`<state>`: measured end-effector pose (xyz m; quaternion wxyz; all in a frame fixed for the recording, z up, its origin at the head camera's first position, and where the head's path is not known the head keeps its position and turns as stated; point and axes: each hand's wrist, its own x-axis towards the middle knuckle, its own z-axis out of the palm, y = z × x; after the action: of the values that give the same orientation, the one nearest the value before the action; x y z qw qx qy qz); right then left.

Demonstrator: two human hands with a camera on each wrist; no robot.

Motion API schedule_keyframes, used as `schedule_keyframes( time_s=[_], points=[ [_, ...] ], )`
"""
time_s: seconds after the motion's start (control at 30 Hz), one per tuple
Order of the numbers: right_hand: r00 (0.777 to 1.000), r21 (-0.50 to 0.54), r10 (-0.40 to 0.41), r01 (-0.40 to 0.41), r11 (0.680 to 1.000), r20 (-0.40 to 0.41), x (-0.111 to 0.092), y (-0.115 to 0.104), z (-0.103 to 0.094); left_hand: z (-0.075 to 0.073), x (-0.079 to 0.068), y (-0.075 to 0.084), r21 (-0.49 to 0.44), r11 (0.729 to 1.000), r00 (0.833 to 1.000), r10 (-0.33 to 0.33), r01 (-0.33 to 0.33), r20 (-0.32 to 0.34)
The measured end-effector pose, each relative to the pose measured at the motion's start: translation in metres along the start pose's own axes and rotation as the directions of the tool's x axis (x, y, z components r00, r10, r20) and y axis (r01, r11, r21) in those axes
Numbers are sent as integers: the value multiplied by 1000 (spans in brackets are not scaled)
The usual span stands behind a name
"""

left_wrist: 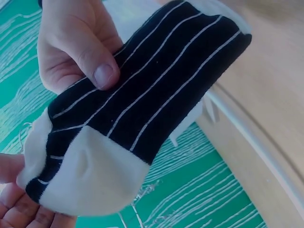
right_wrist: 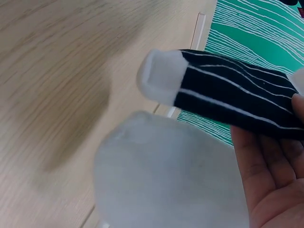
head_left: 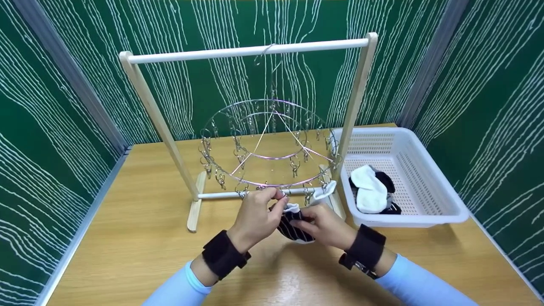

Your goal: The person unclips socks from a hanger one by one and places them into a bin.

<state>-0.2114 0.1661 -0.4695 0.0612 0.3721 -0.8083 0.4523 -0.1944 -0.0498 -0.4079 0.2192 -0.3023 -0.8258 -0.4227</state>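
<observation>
A black sock with thin white stripes and white heel, toe and cuff (head_left: 293,229) hangs between the hands, just below the front of a round wire hanger (head_left: 272,185). My right hand (head_left: 325,223) grips it from the side; in the left wrist view the right thumb (left_wrist: 105,76) lies flat on the striped fabric. At the cuff, my left hand (head_left: 259,216) pinches a small metal clip between thumb and forefinger, though the fingers partly hide it. A white sock (head_left: 325,193) hangs from the ring to the right, large and blurred in the right wrist view.
The hanger hooks over the white bar of a wooden stand (head_left: 250,52), with many clips around its rings. Right of the stand, a white plastic basket (head_left: 442,182) holds a white sock (head_left: 369,191) and dark ones. Green patterned walls enclose the wooden table (head_left: 127,246).
</observation>
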Motion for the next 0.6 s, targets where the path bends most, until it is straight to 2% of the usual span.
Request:
schedule_keyframes(
  time_s=[0.1,0.33,0.6],
  points=[
    [1000,-4,7,-7,1000,10,0,-1,-1,-1,0,0,-2,1000,1000,1,-1,8],
    [995,-86,-96,95,992,-6,-3,0,-3,-2,1,1,-7,1000,1000,-3,3,13],
    [997,-78,-57,62,995,60,-11,-2,-12,-4,2,1,-13,1000,1000,14,-14,0]
  ],
)
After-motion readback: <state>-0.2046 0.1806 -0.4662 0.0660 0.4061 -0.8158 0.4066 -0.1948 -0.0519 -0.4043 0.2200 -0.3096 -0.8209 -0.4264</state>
